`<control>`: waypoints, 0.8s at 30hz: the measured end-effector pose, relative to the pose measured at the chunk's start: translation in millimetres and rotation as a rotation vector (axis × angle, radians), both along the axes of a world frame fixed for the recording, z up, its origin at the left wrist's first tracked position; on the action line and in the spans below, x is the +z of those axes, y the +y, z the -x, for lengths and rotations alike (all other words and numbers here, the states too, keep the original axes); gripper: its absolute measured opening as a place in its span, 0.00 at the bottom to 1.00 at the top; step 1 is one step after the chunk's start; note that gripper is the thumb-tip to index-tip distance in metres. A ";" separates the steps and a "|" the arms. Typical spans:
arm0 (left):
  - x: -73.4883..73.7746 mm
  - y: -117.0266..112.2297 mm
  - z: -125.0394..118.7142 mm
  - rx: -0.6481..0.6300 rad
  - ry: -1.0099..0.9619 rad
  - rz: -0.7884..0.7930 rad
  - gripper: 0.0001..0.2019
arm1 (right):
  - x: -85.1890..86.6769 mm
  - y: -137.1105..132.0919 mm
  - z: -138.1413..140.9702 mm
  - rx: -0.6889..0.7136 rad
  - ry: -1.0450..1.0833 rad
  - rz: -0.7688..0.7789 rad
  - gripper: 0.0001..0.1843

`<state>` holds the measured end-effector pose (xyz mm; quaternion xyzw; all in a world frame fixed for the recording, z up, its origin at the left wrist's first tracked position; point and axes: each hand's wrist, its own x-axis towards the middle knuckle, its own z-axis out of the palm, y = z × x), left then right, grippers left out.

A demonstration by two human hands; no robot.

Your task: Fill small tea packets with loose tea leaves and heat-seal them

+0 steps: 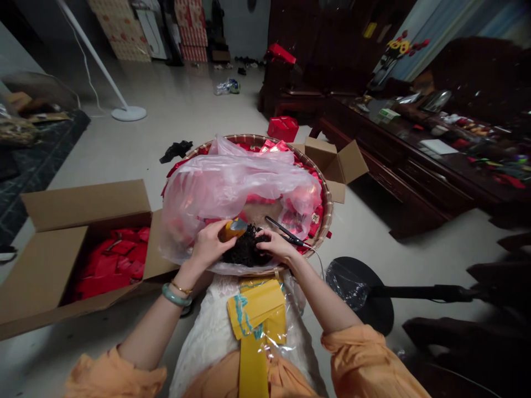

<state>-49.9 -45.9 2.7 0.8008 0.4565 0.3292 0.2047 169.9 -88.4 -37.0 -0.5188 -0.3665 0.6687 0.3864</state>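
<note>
Spanning the basket rim [328, 204], left grip [209, 246] clasps a packet [232, 229], right grip [274, 245] presses leaves [244, 249].

One round bamboo basket [328, 210]; two cardboard boxes [85, 204] [334, 163]; two bracelets [176, 296] [181, 287]

This one camera sits on the person's head. It looks forward and down, so it sees from high up over the person's lap. The orange sleeves [344, 359] come up from the bottom edge. The left hand [209, 246] and right hand [276, 246] are very close, just below the middle. The round basket [327, 204] is close too, right in the middle. A cardboard box [83, 204] is near at 8 o'clock. A dark wooden table [394, 160] is at 3 o'clock. The far wall [240, 22] is well away at 12 o'clock.
</note>
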 end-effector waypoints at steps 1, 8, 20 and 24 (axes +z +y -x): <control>-0.3 0.2 -0.4 -0.001 -0.006 0.000 0.21 | 1.5 -0.1 0.5 -0.037 0.134 0.056 0.17; -4.9 0.7 -1.6 -0.001 -0.004 -0.034 0.21 | 16.0 2.8 11.7 -0.264 0.723 0.225 0.10; -1.7 -0.2 -1.2 0.008 -0.018 -0.027 0.21 | 23.3 4.7 22.1 -0.419 0.812 0.217 0.11; 0.6 0.9 2.7 0.018 -0.031 -0.031 0.20 | 13.1 8.2 27.4 -0.423 0.623 0.103 0.12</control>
